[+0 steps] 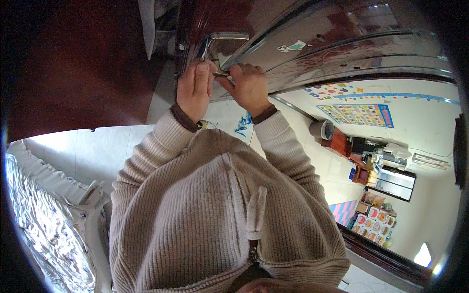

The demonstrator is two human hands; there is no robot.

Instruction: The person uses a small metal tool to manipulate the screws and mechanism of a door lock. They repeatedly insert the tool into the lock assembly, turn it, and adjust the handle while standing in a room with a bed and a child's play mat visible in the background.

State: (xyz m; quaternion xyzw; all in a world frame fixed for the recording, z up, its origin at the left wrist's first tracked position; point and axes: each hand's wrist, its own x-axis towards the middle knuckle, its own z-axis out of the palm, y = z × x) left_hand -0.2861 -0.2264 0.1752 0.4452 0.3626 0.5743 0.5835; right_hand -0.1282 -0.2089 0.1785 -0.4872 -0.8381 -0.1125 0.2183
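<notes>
A dark red-brown door (303, 36) with a glossy panelled face stands before me. On it is a metal door handle (221, 72) with a rectangular backplate (232, 45). My left hand (194, 90) is closed at the handle's left end, beside the backplate, its fingers pressed together. From the right, my right hand (250, 88) wraps its curled fingers over the lever, thumb underneath. Both hands nearly meet there and cover most of the lever. Whether a thin thing lies between the left fingers and the metal is hidden.
Another dark red-brown surface (83, 68) fills the upper left. Silvery patterned bedding (53, 219) lies at the lower left. Through the opening on the right are a wall chart (359, 115), a waste bin (322, 130) and a shelf of picture-fronted boxes (373, 224). A torn sticker (293, 46) marks the door.
</notes>
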